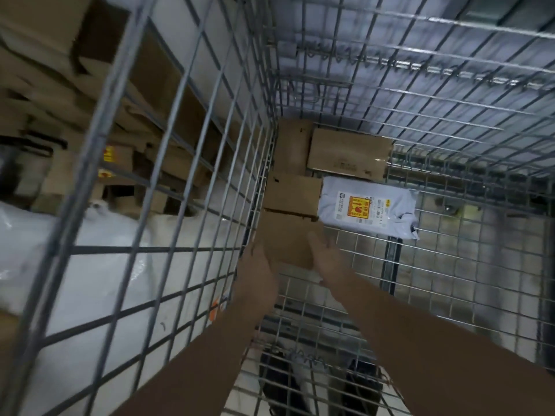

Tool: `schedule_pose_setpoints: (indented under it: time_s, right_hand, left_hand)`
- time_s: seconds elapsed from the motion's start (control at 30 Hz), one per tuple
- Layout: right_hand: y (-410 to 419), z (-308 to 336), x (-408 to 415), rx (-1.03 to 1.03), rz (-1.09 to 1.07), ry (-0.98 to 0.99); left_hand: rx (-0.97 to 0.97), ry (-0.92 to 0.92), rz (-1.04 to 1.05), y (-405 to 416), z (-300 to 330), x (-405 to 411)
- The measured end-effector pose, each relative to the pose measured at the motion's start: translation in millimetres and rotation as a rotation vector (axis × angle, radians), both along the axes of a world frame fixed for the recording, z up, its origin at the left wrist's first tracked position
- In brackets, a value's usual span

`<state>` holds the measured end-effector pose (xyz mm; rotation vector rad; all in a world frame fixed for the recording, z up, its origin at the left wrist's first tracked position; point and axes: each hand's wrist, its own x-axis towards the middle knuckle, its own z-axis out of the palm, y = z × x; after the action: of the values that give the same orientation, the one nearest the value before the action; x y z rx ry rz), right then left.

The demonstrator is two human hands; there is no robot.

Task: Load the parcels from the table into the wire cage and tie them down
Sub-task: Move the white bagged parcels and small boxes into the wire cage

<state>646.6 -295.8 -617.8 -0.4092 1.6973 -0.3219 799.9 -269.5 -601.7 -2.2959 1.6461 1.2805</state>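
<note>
I look down into the wire cage point(375, 259). Both arms reach inside it. My left hand point(258, 271) and my right hand point(326, 259) hold a brown cardboard box point(288, 238) by its near edge, low against the cage's left wall. Just beyond it sits a smaller brown box point(292, 193). Further back lie a flat brown box point(350, 153) and another brown parcel point(289, 147) along the wall. A grey plastic mailer point(368, 205) with a red and yellow label lies to the right of the small box.
The cage's left mesh wall point(168, 205) stands close to my left arm. Outside it are a white plastic sack point(90, 235) and stacked cardboard boxes point(120, 163). The cage's bare wire floor point(450, 265) spreads to the right.
</note>
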Motion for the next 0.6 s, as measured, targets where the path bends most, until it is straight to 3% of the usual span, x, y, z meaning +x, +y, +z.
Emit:
schedule_pose_setpoints:
  time_s: [0.1, 0.2, 0.33, 0.5, 0.6]
  right_hand:
    - [-4, 67, -21, -0.106, 0.229, 0.012]
    - [-18, 156, -53, -0.258, 0.631, 0.157]
    - [-57, 285, -92, -0.372, 0.95, 0.37]
    - [-92, 484, -136, -0.523, 1.168, 0.627]
    - [-88, 602, -164, -0.564, 1.159, 0.749]
  left_hand:
    - [0.028, -0.053, -0.123, -14, 49, 9]
    - [0.047, -0.009, -0.212, -43, 110, 10]
    - [0.04, -0.006, -0.416, -92, 254, -24]
    - [-0.091, -0.126, -0.613, -124, 454, -64]
    - [-0.222, -0.17, -0.651, -129, 571, -80]
